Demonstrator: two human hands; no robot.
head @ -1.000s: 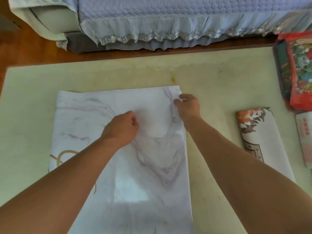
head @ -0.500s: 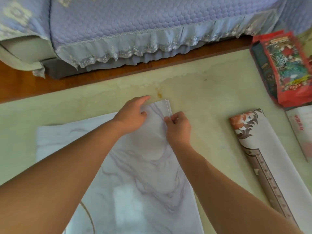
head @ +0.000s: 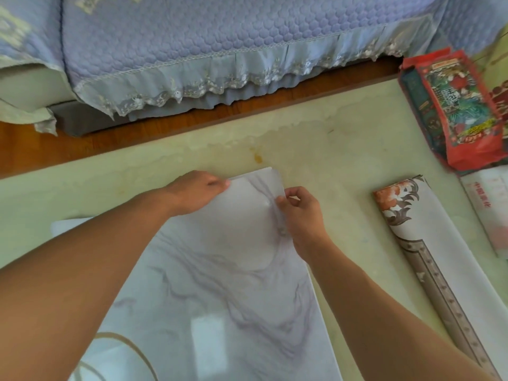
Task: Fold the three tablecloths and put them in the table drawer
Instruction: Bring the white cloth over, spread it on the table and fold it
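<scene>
A glossy white tablecloth with grey marble veins [head: 228, 287] lies flat on the pale green table [head: 330, 149], its far right corner pointing toward the sofa. My left hand [head: 196, 192] pinches the cloth's far edge, just left of that corner. My right hand [head: 298, 213] pinches the cloth's right edge a little below the corner, fingers curled. A second tablecloth [head: 428, 251], white with an orange flower and grey scroll border, lies folded into a long strip to the right. No drawer is in view.
A red and green packet [head: 456, 111] lies at the table's far right, with a white printed sheet [head: 492, 204] below it. Beyond the table's brown far edge stands a sofa with a quilted lilac cover [head: 220, 50].
My left hand went from resting on the middle of the cloth up to its far edge and now pinches it. My right hand stayed at the right edge near the corner. The camera tilted.
</scene>
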